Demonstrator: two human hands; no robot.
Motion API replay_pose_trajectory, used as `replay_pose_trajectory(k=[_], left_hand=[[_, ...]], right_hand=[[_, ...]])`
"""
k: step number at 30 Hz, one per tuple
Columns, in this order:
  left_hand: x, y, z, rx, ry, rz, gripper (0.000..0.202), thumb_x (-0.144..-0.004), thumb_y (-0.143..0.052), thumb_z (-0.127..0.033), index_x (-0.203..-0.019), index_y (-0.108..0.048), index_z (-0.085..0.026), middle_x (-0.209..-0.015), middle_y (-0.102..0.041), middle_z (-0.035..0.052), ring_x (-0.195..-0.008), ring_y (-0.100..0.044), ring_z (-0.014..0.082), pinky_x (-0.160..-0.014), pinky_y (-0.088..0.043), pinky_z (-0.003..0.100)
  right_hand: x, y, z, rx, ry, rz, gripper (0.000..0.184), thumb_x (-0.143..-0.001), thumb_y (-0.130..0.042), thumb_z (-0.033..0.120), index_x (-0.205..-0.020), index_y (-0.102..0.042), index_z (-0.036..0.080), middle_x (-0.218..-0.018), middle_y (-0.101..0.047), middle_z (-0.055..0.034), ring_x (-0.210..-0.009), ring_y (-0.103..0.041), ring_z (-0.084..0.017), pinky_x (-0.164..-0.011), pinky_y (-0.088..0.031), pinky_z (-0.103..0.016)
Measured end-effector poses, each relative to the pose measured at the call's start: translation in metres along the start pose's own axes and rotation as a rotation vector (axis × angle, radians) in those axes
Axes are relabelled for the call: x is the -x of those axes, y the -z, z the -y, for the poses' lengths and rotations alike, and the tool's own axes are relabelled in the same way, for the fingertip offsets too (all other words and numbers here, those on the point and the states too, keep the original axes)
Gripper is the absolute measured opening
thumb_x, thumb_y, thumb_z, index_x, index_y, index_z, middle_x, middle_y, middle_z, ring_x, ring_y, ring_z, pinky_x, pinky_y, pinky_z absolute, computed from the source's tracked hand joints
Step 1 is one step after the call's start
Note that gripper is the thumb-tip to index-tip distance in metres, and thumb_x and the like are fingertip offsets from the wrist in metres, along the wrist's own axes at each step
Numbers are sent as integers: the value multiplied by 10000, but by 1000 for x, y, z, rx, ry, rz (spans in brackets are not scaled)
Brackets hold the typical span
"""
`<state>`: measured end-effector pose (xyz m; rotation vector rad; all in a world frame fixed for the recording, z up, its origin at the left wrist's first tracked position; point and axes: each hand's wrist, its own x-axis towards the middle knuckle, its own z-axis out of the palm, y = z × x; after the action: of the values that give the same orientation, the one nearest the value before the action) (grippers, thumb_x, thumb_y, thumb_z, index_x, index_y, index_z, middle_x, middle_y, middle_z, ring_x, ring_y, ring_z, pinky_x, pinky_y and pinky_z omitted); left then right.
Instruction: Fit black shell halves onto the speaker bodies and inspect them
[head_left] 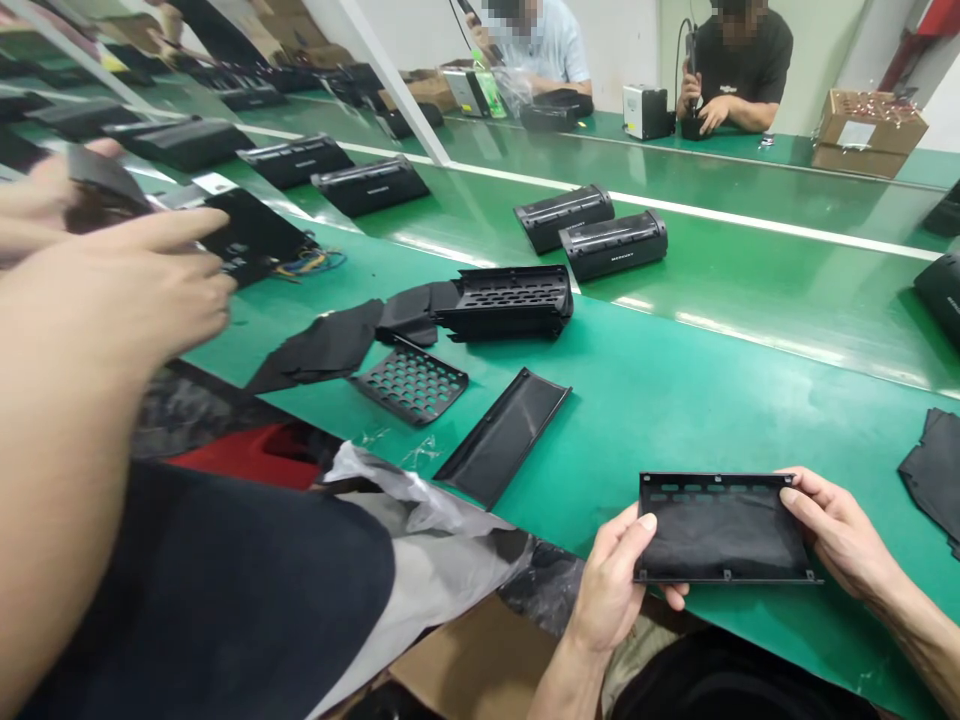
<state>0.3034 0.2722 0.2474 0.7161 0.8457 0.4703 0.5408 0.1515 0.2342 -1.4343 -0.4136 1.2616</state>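
A black slotted plastic panel (724,540) is held between both hands above the front edge of the green table, its inner side facing me. Part of the slots shows along the top; dark sheet-like material seems to cover the rest. My left hand (611,580) grips the panel's left end, thumb on top and fingers underneath. At the upper right corner my right hand (840,525) pinches the other end with its thumb on the face. Left of my hands lie a solid-looking black panel (506,435) and a bare perforated panel (415,382).
Stacked perforated panels (514,300) stand beside black cloth-like sheets (322,340). More black sheets (934,480) lie at right. A co-worker's hands (150,260) work at left. Assembled black housings (615,245) rest on the green conveyor (750,280). Two people sit across it.
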Motion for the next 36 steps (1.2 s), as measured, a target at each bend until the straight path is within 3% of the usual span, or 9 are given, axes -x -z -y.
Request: replay_pose_trajectory(k=[9, 16, 23, 36], left_hand=[[-1, 0, -3, -6, 8, 70, 393, -763, -815, -472, -896, -697, -122, -564, -683, 34, -435, -623, 148, -414, -511, 224], [0, 3, 1, -19, 1, 91, 359, -788, -775, -458, -907, -681, -132, -560, -689, 41, -432, -621, 151, -431, -516, 228], [-1, 3, 0, -8, -9, 96, 366, -783, -786, -460, -895, -664, -133, -562, -695, 48, -434, -623, 151, -429, -518, 228], [-2, 2, -2, 29, 12, 91, 373, -773, -821, -450, -899, -703, -118, -591, -688, 34, -461, -632, 151, -427, -529, 235]], right_hand=[[-1, 1, 2, 52, -4, -21, 460, -839, -839, 610, -1067, -777, 215, -743, -679, -3, -612, -572, -173, -636, -499, -303], [-1, 3, -1, 47, -23, -20, 450, -856, -833, 592, -1106, -775, 222, -667, -630, 24, -550, -523, -148, -632, -516, -307], [-2, 3, -1, 45, -29, -31, 482, -840, -843, 604, -1121, -773, 219, -671, -649, 13, -586, -583, -180, -623, -519, -309], [-1, -5, 3, -7, -8, -35, 457, -819, -856, 604, -1042, -762, 217, -632, -616, 27, -520, -517, -146, -565, -497, -289]])
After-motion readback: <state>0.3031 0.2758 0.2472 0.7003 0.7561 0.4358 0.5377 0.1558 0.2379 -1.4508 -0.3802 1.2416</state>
